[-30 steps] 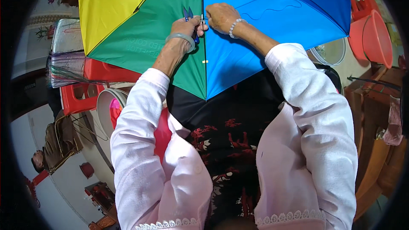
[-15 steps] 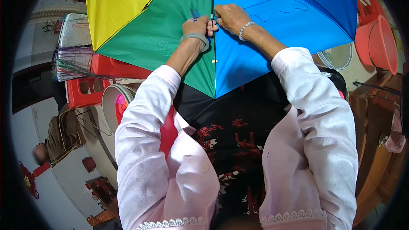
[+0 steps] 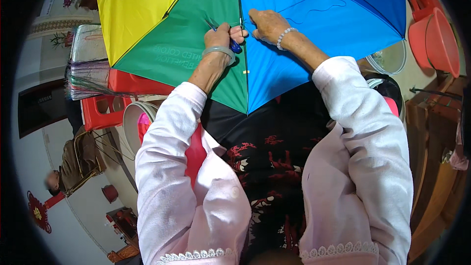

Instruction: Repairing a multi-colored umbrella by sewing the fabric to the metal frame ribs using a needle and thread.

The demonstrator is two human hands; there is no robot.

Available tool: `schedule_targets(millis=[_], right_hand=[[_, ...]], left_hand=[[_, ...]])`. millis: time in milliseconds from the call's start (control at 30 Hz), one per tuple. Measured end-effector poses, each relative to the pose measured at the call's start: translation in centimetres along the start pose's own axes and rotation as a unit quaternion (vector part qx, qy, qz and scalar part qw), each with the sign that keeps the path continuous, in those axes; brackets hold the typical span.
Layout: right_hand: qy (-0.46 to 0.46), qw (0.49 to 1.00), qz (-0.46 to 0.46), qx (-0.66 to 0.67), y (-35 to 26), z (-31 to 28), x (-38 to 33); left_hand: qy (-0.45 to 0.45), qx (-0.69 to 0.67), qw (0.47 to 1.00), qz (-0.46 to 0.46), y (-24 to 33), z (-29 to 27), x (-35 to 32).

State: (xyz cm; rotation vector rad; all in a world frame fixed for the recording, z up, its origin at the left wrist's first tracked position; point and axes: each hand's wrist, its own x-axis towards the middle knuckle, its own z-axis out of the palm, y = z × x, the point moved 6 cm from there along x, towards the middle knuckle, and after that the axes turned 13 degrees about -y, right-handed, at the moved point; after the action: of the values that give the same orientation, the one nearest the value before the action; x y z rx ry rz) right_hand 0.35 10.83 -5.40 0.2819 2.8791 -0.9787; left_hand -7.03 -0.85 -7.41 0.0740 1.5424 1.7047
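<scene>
An opened umbrella [image 3: 196, 44] with orange, yellow, green and blue panels lies across my lap, its inner side with the dark ribs facing me. My left hand [image 3: 219, 39] is closed around small scissors with a blue handle [image 3: 235, 46], over the green panel. The blades point up and away to the left. My right hand [image 3: 269, 25] is pinched just right of the rib between green and blue. A thin dark thread [image 3: 321, 21] loops over the blue panel and runs up to this hand. The fingertips partly hide what they pinch.
Red plastic stools [image 3: 100, 113] stand at the left, with a bundle of silvery wrapped material [image 3: 88, 64] on top. A pale bucket [image 3: 130, 122] sits by my left arm. To the right are a pink basin [image 3: 434, 44] and a clear tub [image 3: 390, 59]. A person [image 3: 73, 167] sits far left.
My left hand has moved slightly down and left, away from the rib, and the scissors have turned so the blue handle shows. The right hand has shifted a little lower and right.
</scene>
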Motion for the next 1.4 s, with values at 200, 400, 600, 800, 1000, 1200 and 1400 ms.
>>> schedule_targets(millis=[200,400,600,800,1000,1200,1400], right_hand=[[0.006,1.000,0.004,0.011,0.2,0.1,0.0],[0.025,1.000,-0.004,0.011,0.4,0.0,-0.1],[0.022,0.999,0.005,0.023,0.1,0.2,-0.9],[0.051,0.998,0.006,0.045,0.6,0.0,-0.9],[0.100,0.994,-0.031,0.015,-0.4,-0.7,0.4],[0.083,0.995,-0.041,0.038,-0.2,0.3,-1.0],[0.164,0.979,-0.114,0.041,-1.7,-1.2,-1.0]], left_hand=[[0.004,0.001,1.000,-0.004,-0.1,-0.2,0.5],[0.014,0.027,0.999,-0.011,0.1,0.0,0.4],[-0.046,0.046,0.998,-0.019,-0.4,0.2,0.6],[-0.094,0.066,0.993,-0.039,-0.5,1.2,1.2],[-0.131,0.176,0.975,0.019,1.7,0.7,1.5],[-0.098,0.128,0.986,0.030,-0.8,0.2,1.7],[-0.076,0.081,0.994,0.020,-0.8,0.4,0.9]])
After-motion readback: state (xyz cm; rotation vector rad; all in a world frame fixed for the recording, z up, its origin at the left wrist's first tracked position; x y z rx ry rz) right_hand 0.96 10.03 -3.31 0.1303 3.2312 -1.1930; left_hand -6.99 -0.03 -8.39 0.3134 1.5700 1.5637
